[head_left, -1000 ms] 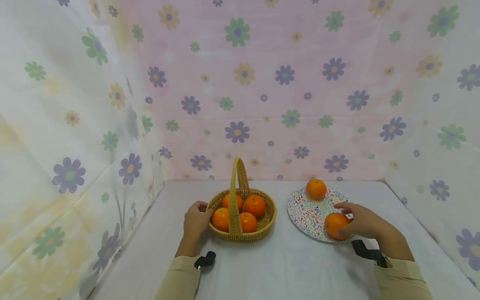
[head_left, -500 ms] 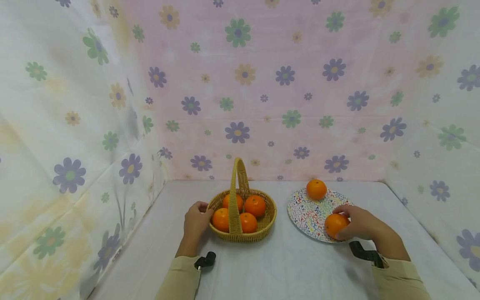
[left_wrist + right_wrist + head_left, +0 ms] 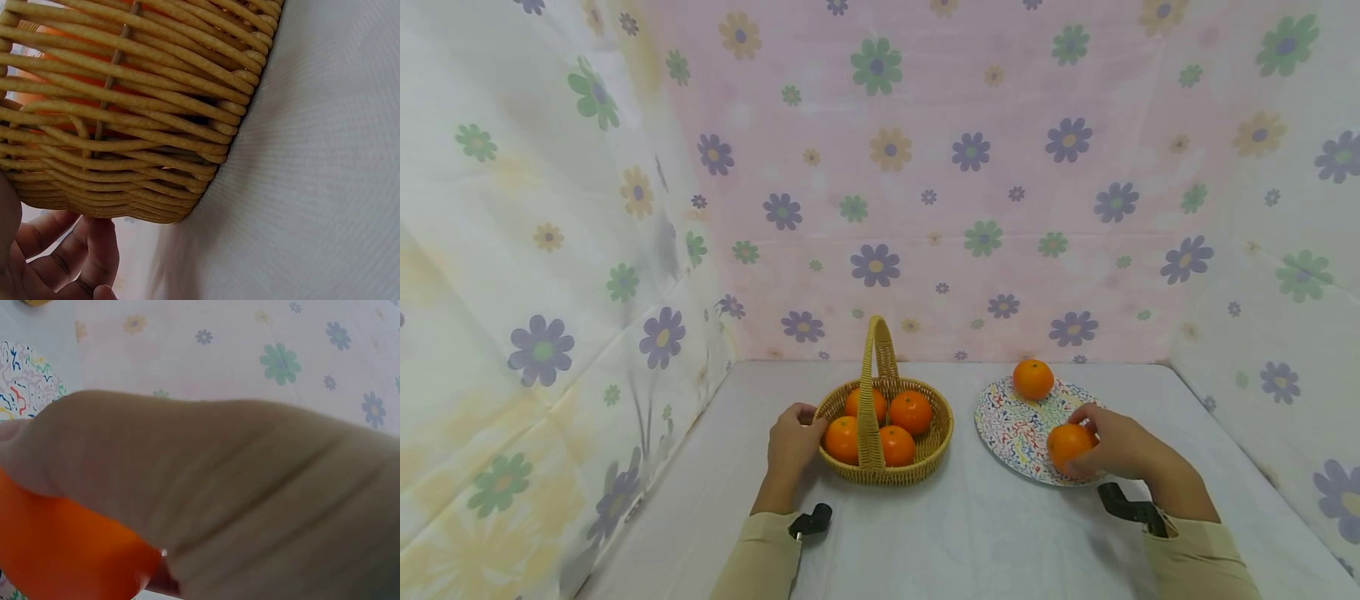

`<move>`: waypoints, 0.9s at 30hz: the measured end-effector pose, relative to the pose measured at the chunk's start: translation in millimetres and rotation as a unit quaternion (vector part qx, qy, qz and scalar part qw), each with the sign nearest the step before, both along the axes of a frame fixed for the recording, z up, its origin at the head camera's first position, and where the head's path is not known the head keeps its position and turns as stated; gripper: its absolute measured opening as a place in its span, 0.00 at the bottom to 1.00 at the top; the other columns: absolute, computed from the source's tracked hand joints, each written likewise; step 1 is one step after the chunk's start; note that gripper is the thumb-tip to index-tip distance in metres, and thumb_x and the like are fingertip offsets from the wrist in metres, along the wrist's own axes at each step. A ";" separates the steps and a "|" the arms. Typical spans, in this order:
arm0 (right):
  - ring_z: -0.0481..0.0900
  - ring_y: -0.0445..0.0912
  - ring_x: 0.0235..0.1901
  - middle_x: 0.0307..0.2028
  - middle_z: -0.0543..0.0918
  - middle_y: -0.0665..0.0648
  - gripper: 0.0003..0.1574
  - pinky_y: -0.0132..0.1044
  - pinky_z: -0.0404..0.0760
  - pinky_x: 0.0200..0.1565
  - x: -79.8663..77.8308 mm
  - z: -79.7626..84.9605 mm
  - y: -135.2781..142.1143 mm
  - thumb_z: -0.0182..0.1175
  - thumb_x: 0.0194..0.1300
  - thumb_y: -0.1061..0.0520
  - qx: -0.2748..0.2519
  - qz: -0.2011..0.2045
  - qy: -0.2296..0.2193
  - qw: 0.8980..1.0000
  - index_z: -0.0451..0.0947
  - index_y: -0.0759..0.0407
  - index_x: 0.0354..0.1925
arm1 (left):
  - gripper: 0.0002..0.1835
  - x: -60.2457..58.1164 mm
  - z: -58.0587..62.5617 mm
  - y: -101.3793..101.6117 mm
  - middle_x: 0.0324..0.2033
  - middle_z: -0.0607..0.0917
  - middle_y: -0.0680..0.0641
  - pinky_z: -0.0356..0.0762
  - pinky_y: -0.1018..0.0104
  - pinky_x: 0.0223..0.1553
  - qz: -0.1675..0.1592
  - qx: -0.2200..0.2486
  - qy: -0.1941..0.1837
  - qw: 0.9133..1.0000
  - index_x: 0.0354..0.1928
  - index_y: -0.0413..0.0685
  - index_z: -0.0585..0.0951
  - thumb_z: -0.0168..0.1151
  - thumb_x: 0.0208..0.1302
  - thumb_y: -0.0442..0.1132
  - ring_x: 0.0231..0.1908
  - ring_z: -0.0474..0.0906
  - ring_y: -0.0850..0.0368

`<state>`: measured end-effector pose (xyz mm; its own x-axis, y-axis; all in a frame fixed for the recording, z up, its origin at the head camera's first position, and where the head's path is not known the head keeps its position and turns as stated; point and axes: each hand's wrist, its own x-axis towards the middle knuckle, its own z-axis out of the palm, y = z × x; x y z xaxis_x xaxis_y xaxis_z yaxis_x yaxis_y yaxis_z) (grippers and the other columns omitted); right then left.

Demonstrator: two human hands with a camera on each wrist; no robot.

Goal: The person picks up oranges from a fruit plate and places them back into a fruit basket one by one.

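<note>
My left hand (image 3: 793,439) grips the left rim of a wicker basket (image 3: 936,450) that has a tall arched handle. In the left wrist view the fingers (image 3: 100,250) curl beside the woven wall (image 3: 125,137). Several oranges (image 3: 911,412) lie inside the basket. At the right, my right hand (image 3: 1123,447) holds an orange (image 3: 1067,448) between thumb and fingers over the front right part of a round, colourfully speckled plate (image 3: 1011,437). That orange (image 3: 69,550) fills the lower left of the right wrist view. Another orange (image 3: 1033,380) rests at the plate's back edge.
A white cloth (image 3: 970,533) covers the table, with a strip of it between basket and plate. Flower-patterned curtains (image 3: 925,167) close off the back and both sides. Black camera mounts (image 3: 811,520) sit on both wrists.
The right hand's fingers have closed in on the orange at the plate's front right, and the orange has shifted very slightly. The left hand and basket stay in place.
</note>
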<state>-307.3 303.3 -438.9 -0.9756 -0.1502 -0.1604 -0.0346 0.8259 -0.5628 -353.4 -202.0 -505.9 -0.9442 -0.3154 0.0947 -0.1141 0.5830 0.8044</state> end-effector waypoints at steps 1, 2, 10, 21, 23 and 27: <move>0.78 0.53 0.45 0.51 0.81 0.63 0.50 0.55 0.84 0.50 -0.5 -0.6 -0.4 0.83 0.45 0.45 0.002 0.000 0.001 1.000 0.70 0.61 0.60 | 0.18 0.2 0.2 0.1 0.44 0.86 0.43 0.83 0.60 0.40 0.000 0.000 0.000 1.000 0.51 0.45 0.83 0.64 0.65 0.48 0.41 0.81 0.49; 0.78 0.53 0.45 0.52 0.81 0.63 0.50 0.55 0.84 0.51 -0.8 -1.1 -1.0 0.82 0.45 0.44 0.004 -0.002 0.003 1.000 0.70 0.61 0.59 | 0.18 0.3 0.3 0.2 0.44 0.86 0.43 0.83 0.60 0.40 0.001 0.001 -0.001 1.000 0.51 0.46 0.83 0.64 0.65 0.48 0.41 0.81 0.49; 0.79 0.53 0.46 0.53 0.80 0.65 0.52 0.58 0.84 0.53 -1.4 -1.6 -5.8 0.82 0.46 0.44 -0.004 -0.013 0.017 1.000 0.66 0.64 0.59 | 0.17 0.6 1.2 0.7 0.43 0.86 0.43 0.82 0.59 0.41 0.005 -0.002 -0.004 1.000 0.50 0.46 0.83 0.64 0.65 0.48 0.41 0.81 0.49; 0.79 0.55 0.48 0.52 0.81 0.64 0.51 0.59 0.84 0.53 -0.5 -0.3 -9.5 0.81 0.48 0.46 0.002 -0.007 0.070 0.998 0.71 0.68 0.63 | 0.16 1.1 2.1 0.0 0.42 0.86 0.43 0.80 0.60 0.39 0.009 -0.008 -0.002 1.000 0.49 0.46 0.83 0.63 0.65 0.48 0.40 0.81 0.49; 0.79 0.55 0.48 0.52 0.81 0.65 0.51 0.59 0.84 0.53 -0.7 -0.5 -8.9 0.81 0.49 0.46 0.003 -0.008 0.075 0.997 0.71 0.68 0.63 | 0.16 1.2 1.8 0.2 0.42 0.86 0.44 0.80 0.60 0.38 0.010 -0.008 -0.002 1.000 0.49 0.47 0.83 0.64 0.64 0.48 0.40 0.81 0.49; 0.79 0.56 0.49 0.54 0.80 0.66 0.51 0.59 0.84 0.53 -0.4 0.1 -8.6 0.81 0.50 0.46 -0.002 -0.010 0.083 0.996 0.71 0.68 0.64 | 0.17 1.2 1.9 0.8 0.42 0.86 0.44 0.80 0.61 0.38 0.008 -0.006 -0.007 1.000 0.50 0.47 0.83 0.64 0.65 0.48 0.40 0.81 0.49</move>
